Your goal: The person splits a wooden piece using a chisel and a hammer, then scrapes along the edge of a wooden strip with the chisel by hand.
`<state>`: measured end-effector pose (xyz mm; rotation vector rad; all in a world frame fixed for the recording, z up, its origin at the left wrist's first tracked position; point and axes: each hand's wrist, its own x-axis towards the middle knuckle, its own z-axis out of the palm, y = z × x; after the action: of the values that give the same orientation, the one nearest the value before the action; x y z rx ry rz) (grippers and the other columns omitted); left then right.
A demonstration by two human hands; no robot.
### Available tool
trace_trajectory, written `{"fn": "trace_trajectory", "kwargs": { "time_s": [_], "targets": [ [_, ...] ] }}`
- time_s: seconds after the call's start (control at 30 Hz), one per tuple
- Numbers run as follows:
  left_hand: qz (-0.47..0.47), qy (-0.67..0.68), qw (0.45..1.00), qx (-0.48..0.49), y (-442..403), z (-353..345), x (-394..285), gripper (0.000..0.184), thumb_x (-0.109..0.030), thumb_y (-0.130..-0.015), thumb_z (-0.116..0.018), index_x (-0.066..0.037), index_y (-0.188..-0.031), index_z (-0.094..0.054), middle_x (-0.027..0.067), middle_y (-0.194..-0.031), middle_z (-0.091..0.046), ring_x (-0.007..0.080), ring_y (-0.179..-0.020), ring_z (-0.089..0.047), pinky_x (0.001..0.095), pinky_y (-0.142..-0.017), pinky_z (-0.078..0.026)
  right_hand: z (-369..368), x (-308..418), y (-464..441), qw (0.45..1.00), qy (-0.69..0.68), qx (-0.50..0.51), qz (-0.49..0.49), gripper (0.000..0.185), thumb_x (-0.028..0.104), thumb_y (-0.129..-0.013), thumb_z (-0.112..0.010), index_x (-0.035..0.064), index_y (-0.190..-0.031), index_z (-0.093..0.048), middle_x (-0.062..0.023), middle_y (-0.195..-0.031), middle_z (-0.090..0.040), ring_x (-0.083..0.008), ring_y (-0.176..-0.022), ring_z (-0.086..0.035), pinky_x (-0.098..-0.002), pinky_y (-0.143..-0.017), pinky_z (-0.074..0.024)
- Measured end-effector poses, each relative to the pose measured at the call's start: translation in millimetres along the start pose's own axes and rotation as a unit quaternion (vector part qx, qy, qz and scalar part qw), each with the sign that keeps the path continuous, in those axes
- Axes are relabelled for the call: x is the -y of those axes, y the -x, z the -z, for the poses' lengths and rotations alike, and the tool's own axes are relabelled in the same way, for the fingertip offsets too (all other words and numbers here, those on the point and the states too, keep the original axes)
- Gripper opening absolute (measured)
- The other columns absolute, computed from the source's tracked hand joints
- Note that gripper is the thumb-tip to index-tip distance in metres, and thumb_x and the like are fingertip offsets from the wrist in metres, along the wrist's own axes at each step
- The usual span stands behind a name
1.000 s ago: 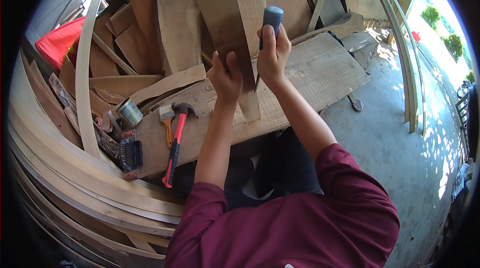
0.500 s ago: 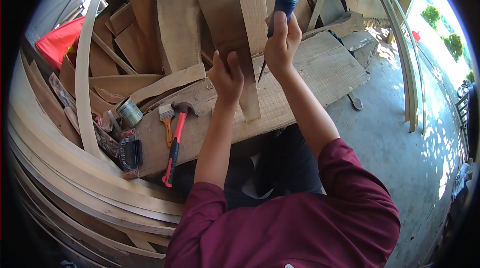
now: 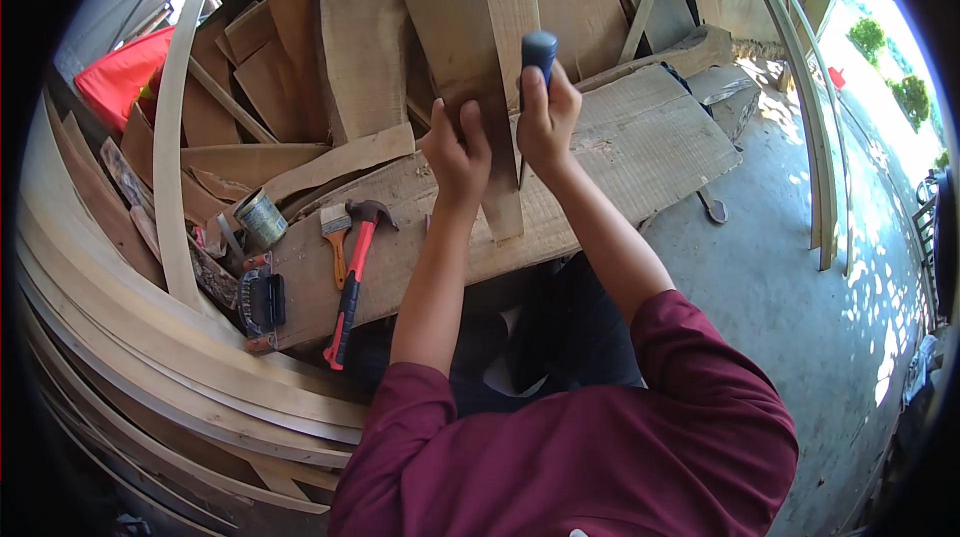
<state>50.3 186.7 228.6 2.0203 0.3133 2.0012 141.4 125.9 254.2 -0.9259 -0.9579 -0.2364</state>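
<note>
A tapering wooden board [image 3: 502, 202] stands upright in front of me, its lower end at the workbench plank. My left hand [image 3: 458, 152] is at the board's left edge, thumb and forefinger showing; the other fingers are largely hidden. In my right hand [image 3: 548, 122] is a screwdriver [image 3: 539, 50] with a dark blue handle. Its handle end points up, and the thin shaft runs down beside the board's right edge. Where the tip ends is hard to make out. Left of my hands, a claw hammer [image 3: 357, 272] with a red and black handle lies by a paintbrush [image 3: 337, 237].
A thick plank bench [image 3: 650, 142] spans the middle. On its left end are an open tin can [image 3: 261, 219] and a black-handled brush-like tool [image 3: 263, 303]. Boards [image 3: 362, 37] lean behind. Long curved wood strips [image 3: 180, 357] lie at left. Concrete floor [image 3: 770, 287] extends right.
My right hand has come down and left with the screwdriver, closer to the board's edge. The left hand and the board stay nearly still; the view has shifted slightly.
</note>
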Motion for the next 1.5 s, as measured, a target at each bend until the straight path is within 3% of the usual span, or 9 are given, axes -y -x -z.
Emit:
{"fn": "trace_trajectory", "kwargs": {
  "time_s": [0.07,0.13,0.27,0.37,0.47,0.87,1.03,1.13,1.5],
  "targets": [
    [-0.015,0.011,1.000,-0.009,-4,-1,-4,0.025,-0.013,-0.090,-0.056,0.010,-0.096,-0.051,0.0160,-0.061,-0.057,0.0278,-0.047,-0.059,0.0321,-0.042,-0.041,0,-9,20,0.998,0.045,0.004,0.035,0.030,0.028,-0.092,-0.050,0.0022,-0.077,-0.051,0.0025,-0.063,-0.042,-0.0049,-0.061,-0.037,-0.0219,-0.052,-0.0304],
    [0.028,0.010,1.000,-0.006,-5,1,-9,0.023,-0.021,-0.094,-0.049,0.001,-0.088,-0.054,0.0137,-0.063,-0.059,0.0228,-0.055,-0.062,0.0308,-0.048,-0.043,-1,-4,17,0.999,0.033,-0.009,0.039,0.030,0.026,-0.090,-0.053,0.0014,-0.073,-0.047,-0.0035,-0.059,-0.039,-0.0100,-0.056,-0.036,-0.0274,-0.050,-0.0326],
    [0.042,-0.002,0.999,-0.002,-2,5,-4,0.022,-0.020,-0.094,-0.049,0.002,-0.091,-0.054,0.0138,-0.064,-0.060,0.0237,-0.055,-0.062,0.0312,-0.047,-0.043,2,15,-12,0.998,-0.038,-0.049,0.020,0.039,0.036,-0.093,-0.045,0.0030,-0.072,-0.048,0.0004,-0.063,-0.047,-0.0058,-0.057,-0.041,-0.0218,-0.051,-0.0311],
    [0.064,-0.042,0.996,0.046,1,5,4,0.024,-0.011,-0.089,-0.056,0.009,-0.100,-0.050,0.0153,-0.058,-0.055,0.0275,-0.045,-0.058,0.0324,-0.041,-0.040,-1,26,-24,0.996,-0.055,-0.074,0.008,0.039,0.036,-0.093,-0.045,0.0036,-0.071,-0.048,0.0003,-0.063,-0.048,-0.0058,-0.057,-0.040,-0.0221,-0.051,-0.0312],
    [-0.002,-0.012,1.000,-0.015,-1,-1,5,0.025,-0.011,-0.089,-0.057,0.010,-0.100,-0.050,0.0145,-0.054,-0.051,0.0270,-0.042,-0.055,0.0329,-0.039,-0.037,-5,7,-9,0.998,-0.023,-0.042,0.040,0.040,0.038,-0.094,-0.045,0.0042,-0.073,-0.049,0.0002,-0.064,-0.049,-0.0060,-0.056,-0.041,-0.0221,-0.052,-0.0320],
    [-0.017,0.010,0.999,-0.027,-5,0,3,0.022,-0.010,-0.089,-0.056,0.009,-0.098,-0.050,0.0138,-0.055,-0.052,0.0260,-0.041,-0.054,0.0320,-0.039,-0.036,-4,6,-14,0.996,-0.050,-0.062,0.027,0.039,0.037,-0.093,-0.045,0.0046,-0.072,-0.047,0.0011,-0.063,-0.047,-0.0055,-0.055,-0.040,-0.0218,-0.050,-0.0310],
    [0.036,-0.012,0.999,0.017,-1,5,4,0.022,-0.010,-0.089,-0.056,0.009,-0.098,-0.050,0.0145,-0.057,-0.055,0.0268,-0.045,-0.057,0.0317,-0.041,-0.039,-1,24,-31,0.996,-0.062,-0.048,0.030,0.038,0.035,-0.095,-0.043,0.0042,-0.072,-0.048,0.0009,-0.063,-0.048,-0.0053,-0.057,-0.041,-0.0220,-0.051,-0.0322],
    [-0.029,0.019,0.999,-0.027,-4,-1,1,0.022,-0.010,-0.089,-0.056,0.009,-0.098,-0.050,0.0154,-0.059,-0.056,0.0278,-0.046,-0.058,0.0321,-0.041,-0.040,-9,10,-13,0.999,-0.016,-0.021,0.032,0.038,0.034,-0.094,-0.044,0.0036,-0.071,-0.048,0.0007,-0.063,-0.048,-0.0050,-0.057,-0.041,-0.0219,-0.052,-0.0321],
    [-0.009,-0.010,1.000,-0.012,-2,1,2,0.024,-0.010,-0.088,-0.057,0.010,-0.099,-0.050,0.0153,-0.057,-0.054,0.0260,-0.043,-0.056,0.0320,-0.040,-0.039,-4,10,-11,0.998,-0.026,-0.040,0.048,0.040,0.037,-0.093,-0.045,0.0034,-0.071,-0.049,0.0000,-0.063,-0.049,-0.0064,-0.056,-0.042,-0.0220,-0.051,-0.0323]
  ]
}}
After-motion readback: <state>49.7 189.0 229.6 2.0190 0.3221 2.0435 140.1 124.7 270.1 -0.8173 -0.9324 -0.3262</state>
